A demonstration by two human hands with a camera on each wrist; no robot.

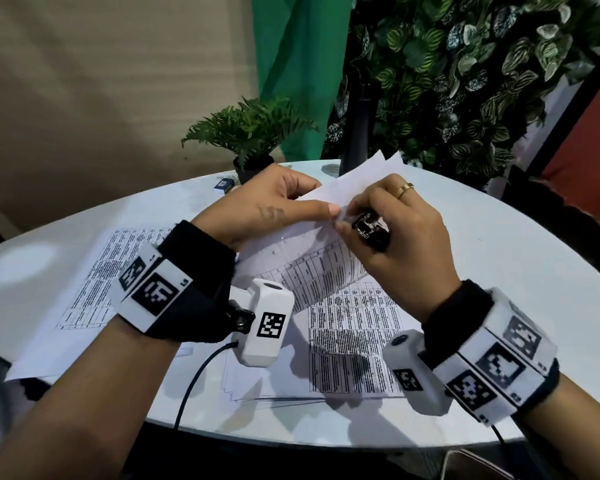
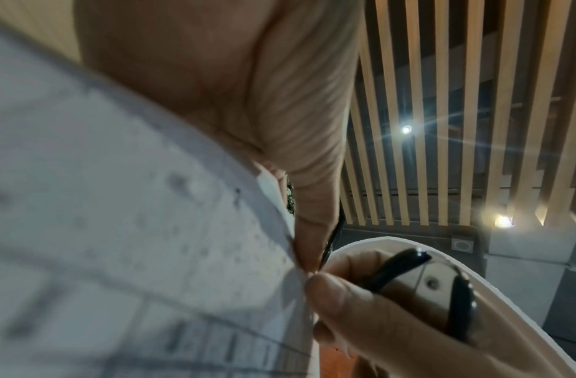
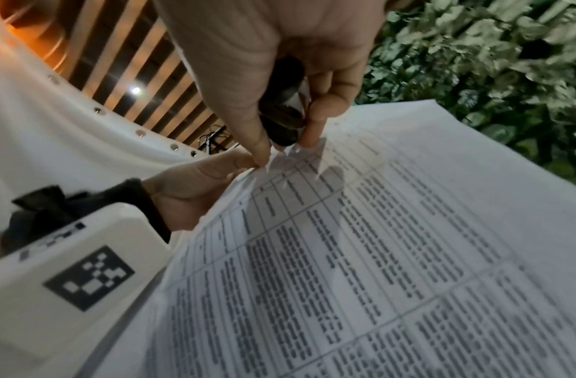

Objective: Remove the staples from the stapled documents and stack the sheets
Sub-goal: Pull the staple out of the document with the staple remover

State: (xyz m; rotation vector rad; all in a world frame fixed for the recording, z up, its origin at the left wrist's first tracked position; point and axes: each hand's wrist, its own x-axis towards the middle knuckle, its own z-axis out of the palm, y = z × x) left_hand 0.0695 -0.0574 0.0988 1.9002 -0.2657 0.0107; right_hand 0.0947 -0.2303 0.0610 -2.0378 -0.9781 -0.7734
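Desk (image 1: pixel 499 271): white and round, carrying the papers, with both hands raised over its middle.
Plant wall (image 1: pixel 482 64): leafy greenery behind the far right edge of the desk.
Loose sheets (image 1: pixel 354 348): printed tables lying flat near the near edge; more sheets (image 1: pixel 94 282) lie toward the left edge.
Document (image 1: pixel 305 258): lifted off the desk and curling, its upper corner held between both hands; the printed side shows clearly in the right wrist view (image 3: pixel 377 243).
Fern (image 1: pixel 253 126): small potted plant at the far edge.
Left hand (image 1: pixel 264 206): grip pinching the document's corner between thumb and fingers, from the left.
Right hand (image 1: pixel 392 237): grip clenched round the remover, fingertips touching the same corner right beside the left hand's fingertips.
Remover (image 1: pixel 369 226): black and metal staple tool in the right hand, its nose at the pinched corner; whether it bites a staple I cannot tell.
Box (image 1: pixel 223 185): small, blue and white, near the fern at the far edge.
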